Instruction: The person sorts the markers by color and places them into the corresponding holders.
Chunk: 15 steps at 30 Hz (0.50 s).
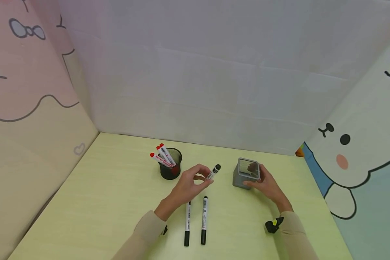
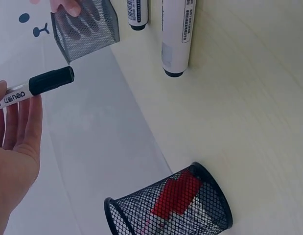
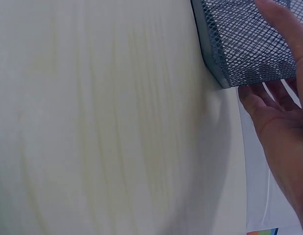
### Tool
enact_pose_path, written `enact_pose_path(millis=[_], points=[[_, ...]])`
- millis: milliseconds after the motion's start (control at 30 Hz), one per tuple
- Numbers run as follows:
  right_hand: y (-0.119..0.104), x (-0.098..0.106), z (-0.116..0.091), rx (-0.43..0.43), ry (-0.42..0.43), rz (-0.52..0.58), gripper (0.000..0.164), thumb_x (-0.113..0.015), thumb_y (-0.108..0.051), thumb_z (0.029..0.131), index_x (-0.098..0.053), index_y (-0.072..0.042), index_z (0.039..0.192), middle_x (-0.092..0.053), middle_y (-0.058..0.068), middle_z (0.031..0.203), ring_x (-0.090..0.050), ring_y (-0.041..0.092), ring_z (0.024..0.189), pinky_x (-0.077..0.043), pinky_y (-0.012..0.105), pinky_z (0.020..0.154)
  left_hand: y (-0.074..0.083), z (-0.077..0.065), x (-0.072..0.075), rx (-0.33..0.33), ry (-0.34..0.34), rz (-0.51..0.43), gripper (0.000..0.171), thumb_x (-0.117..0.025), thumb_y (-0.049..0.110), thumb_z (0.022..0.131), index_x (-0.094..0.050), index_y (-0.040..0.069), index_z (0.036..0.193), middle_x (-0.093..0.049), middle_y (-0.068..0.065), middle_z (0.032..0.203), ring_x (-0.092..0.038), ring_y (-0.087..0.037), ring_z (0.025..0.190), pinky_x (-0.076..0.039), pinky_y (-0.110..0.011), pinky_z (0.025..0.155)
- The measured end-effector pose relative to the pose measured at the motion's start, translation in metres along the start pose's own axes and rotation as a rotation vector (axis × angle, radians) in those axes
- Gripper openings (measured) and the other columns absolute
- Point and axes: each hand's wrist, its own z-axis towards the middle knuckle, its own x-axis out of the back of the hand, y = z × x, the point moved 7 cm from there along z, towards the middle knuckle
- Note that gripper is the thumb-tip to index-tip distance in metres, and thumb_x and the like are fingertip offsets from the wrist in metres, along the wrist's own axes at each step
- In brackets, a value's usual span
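Between thumb and fingers, my left hand (image 1: 193, 183) pinches a white marker (image 1: 213, 172) above the table. Its black cap (image 2: 52, 81) points away from the palm in the left wrist view. My right hand (image 1: 267, 184) grips a grey square mesh pen holder (image 1: 246, 173) at its right side, thumb across the near face and fingers behind. In the right wrist view the thumb lies over the mesh (image 3: 239, 39). Two more black-and-white markers lie side by side on the table, the left marker (image 1: 187, 224) partly under the left hand and the right marker (image 1: 204, 220) near it.
A round black mesh pen holder (image 1: 170, 172) stands to the left, with several red-capped markers (image 1: 165, 155) leaning in it. The pale yellow table (image 1: 110, 195) meets a white back wall (image 1: 195, 90). Cartoon-printed side panels border it left and right.
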Motion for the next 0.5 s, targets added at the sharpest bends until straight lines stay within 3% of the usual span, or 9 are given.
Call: enact_pose_path(millis=[500], points=[[0.001, 0.000, 0.000, -0.019, 0.016, -0.029, 0.080, -0.080, -0.004, 0.090, -0.033, 0.000, 0.154, -0.045, 0.025, 0.147, -0.044, 0.043, 0.134, -0.047, 0.013, 0.096, 0.007, 0.025, -0.018, -0.062, 0.022, -0.040, 0.027, -0.076, 0.010, 0.094, -0.065, 0.009, 0.118, -0.068, -0.003, 0.109, -0.068, -0.016, 0.102, -0.058, -0.029, 0.092]])
